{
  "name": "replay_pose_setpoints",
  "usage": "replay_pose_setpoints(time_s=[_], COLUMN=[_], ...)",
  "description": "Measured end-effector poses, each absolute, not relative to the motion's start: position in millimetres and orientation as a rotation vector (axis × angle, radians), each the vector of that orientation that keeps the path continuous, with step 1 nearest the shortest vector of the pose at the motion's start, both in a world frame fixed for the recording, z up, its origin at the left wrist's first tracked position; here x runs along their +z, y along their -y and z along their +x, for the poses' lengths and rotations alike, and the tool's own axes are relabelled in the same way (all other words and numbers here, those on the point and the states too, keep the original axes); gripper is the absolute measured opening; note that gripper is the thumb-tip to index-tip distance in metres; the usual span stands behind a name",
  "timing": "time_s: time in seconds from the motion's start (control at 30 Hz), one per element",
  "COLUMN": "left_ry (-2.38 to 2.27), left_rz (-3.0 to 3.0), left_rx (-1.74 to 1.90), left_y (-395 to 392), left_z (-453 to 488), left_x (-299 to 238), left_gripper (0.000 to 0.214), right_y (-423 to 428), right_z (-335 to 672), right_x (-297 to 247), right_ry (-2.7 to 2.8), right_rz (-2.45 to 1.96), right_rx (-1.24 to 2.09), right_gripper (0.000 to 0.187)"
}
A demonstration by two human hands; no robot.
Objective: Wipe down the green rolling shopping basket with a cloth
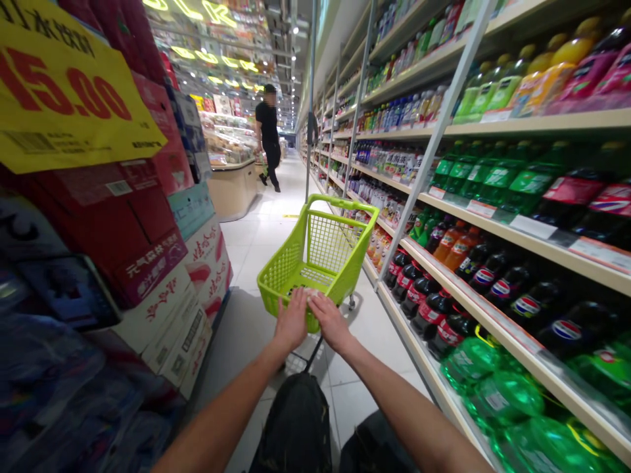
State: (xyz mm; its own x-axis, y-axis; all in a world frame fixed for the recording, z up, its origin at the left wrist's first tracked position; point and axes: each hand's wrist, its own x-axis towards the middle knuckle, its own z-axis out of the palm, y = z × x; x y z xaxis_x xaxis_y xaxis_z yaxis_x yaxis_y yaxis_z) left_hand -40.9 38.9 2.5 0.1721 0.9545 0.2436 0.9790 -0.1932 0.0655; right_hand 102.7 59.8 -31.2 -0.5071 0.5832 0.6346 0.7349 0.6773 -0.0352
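A lime-green plastic shopping cart (286,266) stands in the aisle before me, its low end towards me and its tall end with the raised frame further off. My left hand (294,320) is closed over the cart's near rim. Right beside it, my right hand (329,320) grips the same rim, fingers pointing inward. The two hands nearly touch. A small pale and dark thing shows just past my fingertips; I cannot make out what it is.
Shelves of bottled drinks (497,282) line the right side. Stacked drink cartons (162,315) and a yellow price sign (73,85) crowd the left. Further on, a person in black (269,135) walks near a display counter (231,190). White floor tiles (246,246) run along the aisle.
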Motion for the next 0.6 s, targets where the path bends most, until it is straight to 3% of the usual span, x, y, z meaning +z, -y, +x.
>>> replay_pose_setpoints(time_s=[0.23,0.37,0.6], left_ry=[1.805,2.026,2.085], left_rz=[-2.390,-2.262,-2.155], left_rx=[-0.396,-0.429,-0.514], left_y=[-18.7,-20.3,-23.0], left_z=[-74.5,-79.6,-76.1], left_x=[-3.7,1.9,-10.8], left_gripper=[0.064,0.053,0.057], right_y=[-105.6,-122.0,-105.4], right_z=[102.4,98.1,93.8], right_x=[12.5,39.2,44.4], right_ry=[2.345,2.432,2.455], right_rz=[-1.139,-1.197,-1.191], right_rx=[-0.211,-0.047,-0.008], right_gripper=[0.031,0.030,0.032])
